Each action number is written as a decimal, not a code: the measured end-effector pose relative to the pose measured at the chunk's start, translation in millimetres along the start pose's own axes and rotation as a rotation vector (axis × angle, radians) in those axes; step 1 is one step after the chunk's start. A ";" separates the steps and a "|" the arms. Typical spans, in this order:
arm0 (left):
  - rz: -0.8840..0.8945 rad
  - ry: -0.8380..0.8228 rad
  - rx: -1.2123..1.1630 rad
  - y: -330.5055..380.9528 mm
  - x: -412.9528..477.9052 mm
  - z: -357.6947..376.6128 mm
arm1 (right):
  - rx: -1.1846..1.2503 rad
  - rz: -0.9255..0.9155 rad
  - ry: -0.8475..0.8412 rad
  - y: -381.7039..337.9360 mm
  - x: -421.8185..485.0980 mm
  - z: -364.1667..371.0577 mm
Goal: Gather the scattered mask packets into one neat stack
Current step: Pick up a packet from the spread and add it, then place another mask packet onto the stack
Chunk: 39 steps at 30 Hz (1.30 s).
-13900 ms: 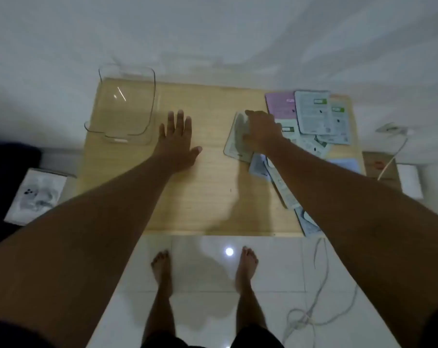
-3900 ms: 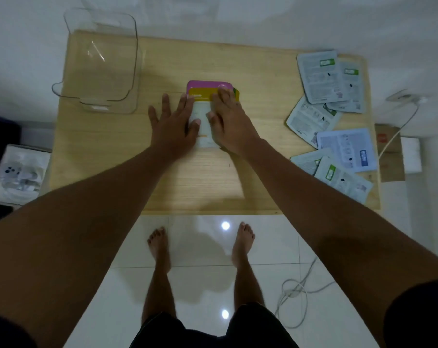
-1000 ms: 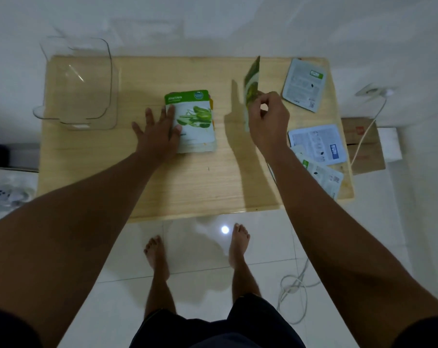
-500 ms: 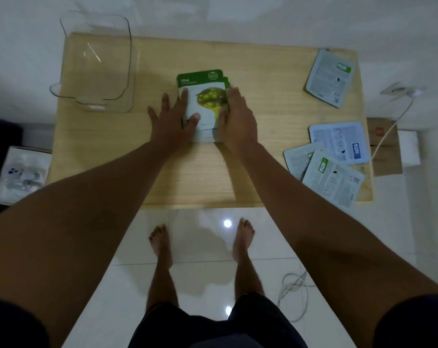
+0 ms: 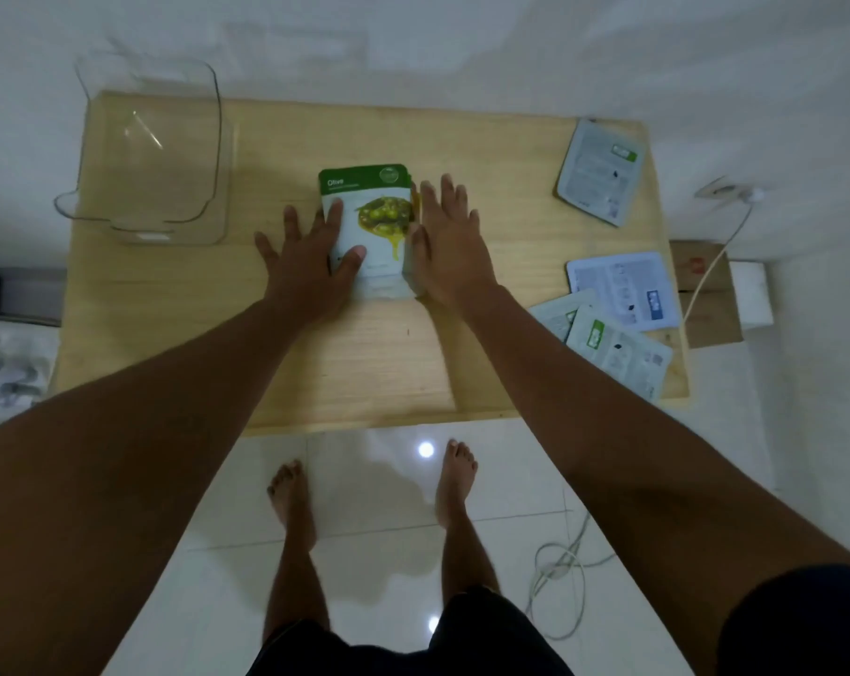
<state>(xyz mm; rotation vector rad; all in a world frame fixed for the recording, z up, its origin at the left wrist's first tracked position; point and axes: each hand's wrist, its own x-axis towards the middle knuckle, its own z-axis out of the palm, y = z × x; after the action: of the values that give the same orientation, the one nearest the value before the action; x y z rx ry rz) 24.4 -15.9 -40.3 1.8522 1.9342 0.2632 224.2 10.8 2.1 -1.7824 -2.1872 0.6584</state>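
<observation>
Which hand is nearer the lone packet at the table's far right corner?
Right. The right hand presses the stack's right edge, on the far-corner packet's side; the left hand lies across the stack's left edge, farther off.

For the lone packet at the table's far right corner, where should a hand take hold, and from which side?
Probably by its near left corner, coming from the left with the right hand. The packet lies flat, face down and tilted on the table, so pinching needs a lifted corner; that corner lies nearest the stack, and nothing crowds it.
</observation>
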 end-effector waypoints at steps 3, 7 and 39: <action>0.006 -0.005 0.013 1.9 0.9 -0.5 | -0.165 0.143 0.054 39.9 24.2 -23.1; 0.020 0.020 0.034 1.3 0.5 2.2 | -0.336 0.371 0.081 94.8 49.6 -43.2; -0.036 0.025 -0.100 1.7 -0.1 0.5 | 0.815 0.271 0.639 -27.7 -7.5 -35.3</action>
<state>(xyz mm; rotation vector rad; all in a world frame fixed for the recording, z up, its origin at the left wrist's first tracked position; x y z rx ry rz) 26.1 -15.9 -40.0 1.7565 1.9321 0.3665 218.2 5.9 47.0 -1.5286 -1.0475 0.7476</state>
